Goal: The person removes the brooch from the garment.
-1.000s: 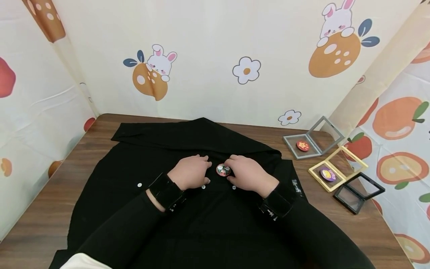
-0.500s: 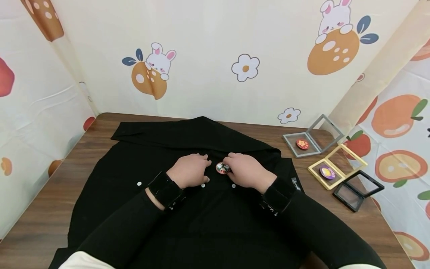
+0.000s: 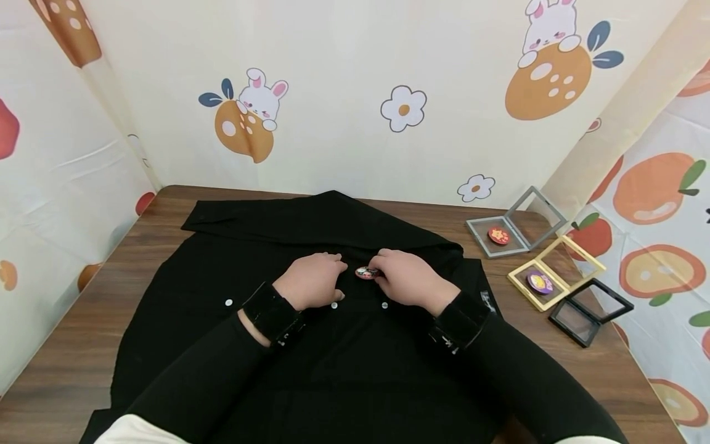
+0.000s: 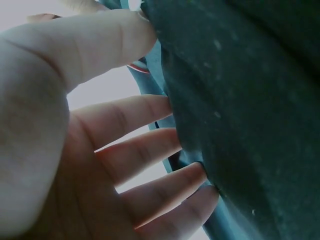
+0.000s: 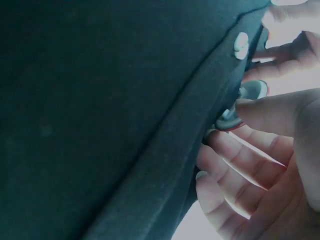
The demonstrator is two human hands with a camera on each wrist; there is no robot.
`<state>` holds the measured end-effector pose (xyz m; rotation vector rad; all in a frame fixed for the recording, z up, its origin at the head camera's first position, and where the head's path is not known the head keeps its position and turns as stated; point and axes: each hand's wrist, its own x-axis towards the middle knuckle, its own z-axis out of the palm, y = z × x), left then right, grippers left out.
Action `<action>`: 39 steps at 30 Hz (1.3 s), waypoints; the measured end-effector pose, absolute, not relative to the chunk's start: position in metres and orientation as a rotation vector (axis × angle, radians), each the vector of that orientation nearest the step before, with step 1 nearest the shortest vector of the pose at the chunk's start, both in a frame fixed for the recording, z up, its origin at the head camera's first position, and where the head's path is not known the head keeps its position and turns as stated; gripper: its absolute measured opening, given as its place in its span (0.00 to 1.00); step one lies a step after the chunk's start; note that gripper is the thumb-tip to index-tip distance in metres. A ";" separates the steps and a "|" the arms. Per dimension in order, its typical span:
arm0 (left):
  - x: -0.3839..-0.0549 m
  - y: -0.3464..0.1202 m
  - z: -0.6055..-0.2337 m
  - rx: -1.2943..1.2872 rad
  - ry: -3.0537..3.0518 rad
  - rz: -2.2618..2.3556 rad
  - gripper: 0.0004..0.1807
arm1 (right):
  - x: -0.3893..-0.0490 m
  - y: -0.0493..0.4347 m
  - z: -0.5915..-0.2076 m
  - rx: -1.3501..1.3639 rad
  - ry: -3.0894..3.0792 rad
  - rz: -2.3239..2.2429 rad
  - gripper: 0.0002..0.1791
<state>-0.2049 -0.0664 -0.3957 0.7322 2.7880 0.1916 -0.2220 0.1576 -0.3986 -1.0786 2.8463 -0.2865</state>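
At mid-frame the right hand (image 3: 412, 279) seemingly pinches a badge (image 3: 363, 272), the spread left hand (image 3: 309, 281) touching a black shirt (image 3: 344, 364).

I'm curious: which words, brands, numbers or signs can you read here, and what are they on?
No readable words, brands or numbers.
Pale patch on the black garment: too small and blurred to read.
White marks on the left wristband and right wristband: too small to read.
Multicoloured badge, red badge, purple badge: no lettering I can make out.
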 end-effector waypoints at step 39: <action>-0.208 -0.061 -0.399 0.860 2.855 0.266 0.39 | -0.266 0.150 -0.408 -0.647 2.656 -0.720 0.07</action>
